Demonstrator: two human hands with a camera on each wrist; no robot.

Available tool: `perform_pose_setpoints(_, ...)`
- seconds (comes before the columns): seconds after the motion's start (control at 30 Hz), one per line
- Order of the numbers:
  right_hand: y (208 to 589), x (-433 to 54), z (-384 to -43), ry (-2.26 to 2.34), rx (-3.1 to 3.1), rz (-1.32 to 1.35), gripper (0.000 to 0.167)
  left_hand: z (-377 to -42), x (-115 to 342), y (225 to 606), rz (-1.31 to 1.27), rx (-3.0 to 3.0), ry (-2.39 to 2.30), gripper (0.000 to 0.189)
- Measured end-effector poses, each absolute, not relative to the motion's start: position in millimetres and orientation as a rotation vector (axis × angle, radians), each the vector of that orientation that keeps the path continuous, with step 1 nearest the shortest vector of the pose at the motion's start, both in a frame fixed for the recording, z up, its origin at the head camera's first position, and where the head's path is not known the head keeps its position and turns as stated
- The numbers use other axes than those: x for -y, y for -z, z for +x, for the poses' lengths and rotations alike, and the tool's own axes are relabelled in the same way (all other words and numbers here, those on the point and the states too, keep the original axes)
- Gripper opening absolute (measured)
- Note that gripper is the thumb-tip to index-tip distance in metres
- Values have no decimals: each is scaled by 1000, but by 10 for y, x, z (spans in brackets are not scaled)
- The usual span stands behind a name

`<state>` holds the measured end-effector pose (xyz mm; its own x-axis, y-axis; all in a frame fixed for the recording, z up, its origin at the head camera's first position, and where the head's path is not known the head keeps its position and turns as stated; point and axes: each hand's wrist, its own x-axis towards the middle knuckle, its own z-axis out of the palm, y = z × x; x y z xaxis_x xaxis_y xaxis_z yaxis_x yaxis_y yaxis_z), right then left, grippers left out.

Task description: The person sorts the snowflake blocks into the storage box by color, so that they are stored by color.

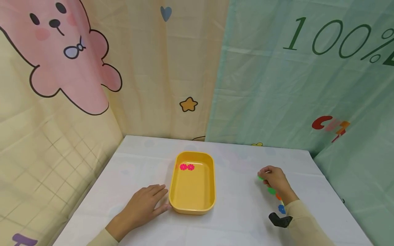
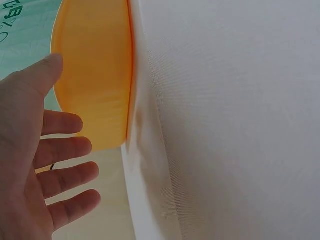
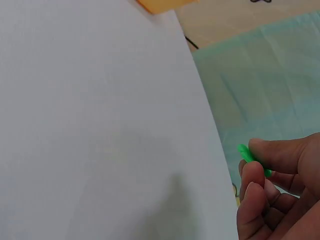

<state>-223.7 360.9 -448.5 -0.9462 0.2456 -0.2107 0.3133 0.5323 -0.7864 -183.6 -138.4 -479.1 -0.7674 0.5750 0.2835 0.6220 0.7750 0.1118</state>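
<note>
A yellow tray (image 1: 192, 196) lies on the table, with two pink flower-shaped pieces (image 1: 187, 167) side by side near its far end. My left hand (image 1: 144, 206) is beside the tray's left wall, fingers spread and relaxed; in the left wrist view its thumb overlaps the rim. Over the table's right side, my right hand (image 1: 275, 179) pinches a small green piece (image 3: 253, 159) between thumb and fingers. Under and beside that wrist lie another green piece (image 1: 271, 191), an orange-red piece (image 1: 278, 196) and a blue flower-shaped piece (image 1: 281, 209), partly covered by the sleeve.
A black object (image 1: 279, 220), seemingly strapped at the right wrist, shows beside the sleeve. The white table (image 1: 240, 205) backs onto hanging curtains, a cream one (image 1: 154, 85) with a pink bear and a green one (image 1: 271, 92) with lettering.
</note>
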Motion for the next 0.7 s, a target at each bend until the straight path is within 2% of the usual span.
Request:
perform_pose_setpoints(0.23, 4329, -3251, -2323, 1550, -2647, 365, 25, -1851, 1421, 4806, -945, 2709, 259, 54)
perform_pose_setpoints(0.7, 4141, -2691, -2521, 1660, -2518, 276, 26, -1848, 1482, 4825, -933, 2743, 271, 55)
